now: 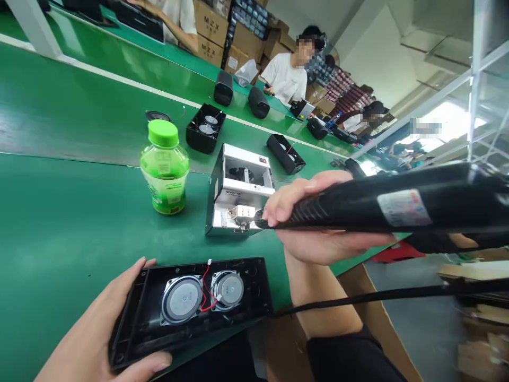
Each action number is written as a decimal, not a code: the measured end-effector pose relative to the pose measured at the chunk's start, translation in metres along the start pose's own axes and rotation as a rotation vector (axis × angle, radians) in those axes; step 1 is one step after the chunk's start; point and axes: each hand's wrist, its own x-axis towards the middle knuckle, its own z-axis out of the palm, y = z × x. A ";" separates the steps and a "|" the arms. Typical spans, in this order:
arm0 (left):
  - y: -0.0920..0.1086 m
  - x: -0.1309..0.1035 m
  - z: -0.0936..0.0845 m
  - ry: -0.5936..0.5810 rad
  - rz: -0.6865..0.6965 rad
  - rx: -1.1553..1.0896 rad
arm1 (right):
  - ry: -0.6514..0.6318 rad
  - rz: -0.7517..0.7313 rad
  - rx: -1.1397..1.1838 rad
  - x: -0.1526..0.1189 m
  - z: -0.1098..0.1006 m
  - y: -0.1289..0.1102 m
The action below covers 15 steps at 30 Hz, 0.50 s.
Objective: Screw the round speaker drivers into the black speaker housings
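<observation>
My left hand (85, 331) grips the left end of a black speaker housing (254, 297), thumb on the near side and fingers at the far edge. Inside the housing sit two round silver speaker drivers (184, 300) with thin red wires (205, 289) and white plugs. My right hand (314, 217) is wrapped round a black electric screwdriver (342, 204), held nearly level. Its tip end points left at the front of a white and black screw feeder (242, 191); whether it touches a screw there I cannot tell.
A green-capped bottle (165, 167) stands left of the feeder. Behind are open speaker housings (205, 128) (285, 154) and a loose driver (157, 115). A black cable (358, 296) crosses at right. People (288, 74) work across the green table (79, 223).
</observation>
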 end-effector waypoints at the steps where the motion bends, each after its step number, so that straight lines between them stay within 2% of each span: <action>1: 0.000 0.000 -0.001 0.001 -0.006 -0.005 | -0.010 0.004 0.004 -0.002 0.002 0.005; 6: -0.001 -0.001 -0.005 -0.018 -0.021 0.001 | -0.053 0.083 0.042 -0.001 0.010 0.016; 12: -0.005 0.002 -0.002 -0.020 0.004 0.019 | 0.021 0.223 0.069 0.004 0.005 0.036; 15: 0.004 0.006 -0.001 -0.016 0.032 0.021 | 0.097 0.181 0.115 -0.006 0.007 0.019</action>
